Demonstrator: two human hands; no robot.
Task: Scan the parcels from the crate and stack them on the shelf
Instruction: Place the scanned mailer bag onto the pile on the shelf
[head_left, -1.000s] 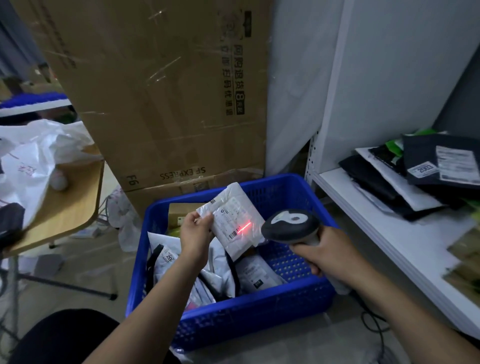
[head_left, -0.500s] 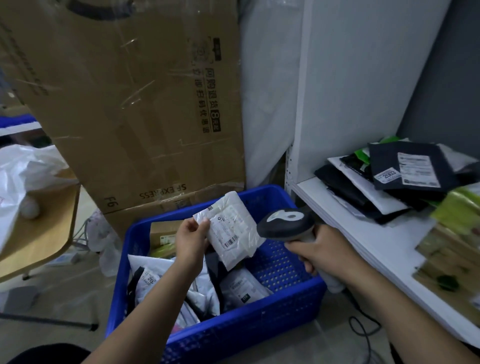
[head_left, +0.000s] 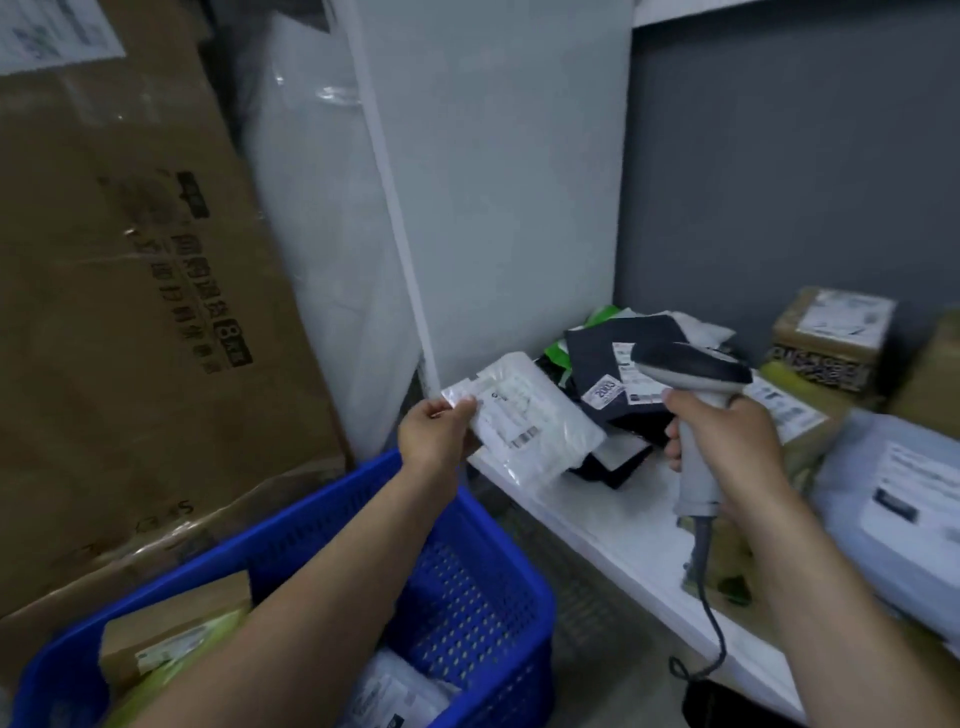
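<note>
Two bare hands are working at the white shelf (head_left: 613, 525). Nearest, below the shelf's front edge and to its left, a blue perforated crate (head_left: 467, 587) is sitting low, holding a brown box (head_left: 171, 618) and a white bagged parcel (head_left: 395, 691). Over the shelf's front left corner, the left hand (head_left: 436, 436) is holding up a flat white parcel (head_left: 530, 421), thumb on top and fingers curled beneath, pinching its left end. The barcode label is facing up, and whether the parcel's far end is touching the shelf cannot be told. Further right, above the shelf's front edge, the right hand (head_left: 727, 441) is gripping a grey scanner (head_left: 691, 369) by the handle, fingers wrapped tight around it. Its cable (head_left: 709, 597) is trailing down past the shelf edge. Deeper on the shelf, a heap of dark mailers (head_left: 602, 353) is lying in the left corner, one carrying a sticker (head_left: 603, 389) reading 2003. At the shelf's right, a large pale parcel (head_left: 893, 499) is lying flat. At the shelf's back, a taped brown carton (head_left: 831, 332) is standing against the grey wall. Left of the shelf, a tall cardboard sheet (head_left: 130, 312) is leaning.
</note>
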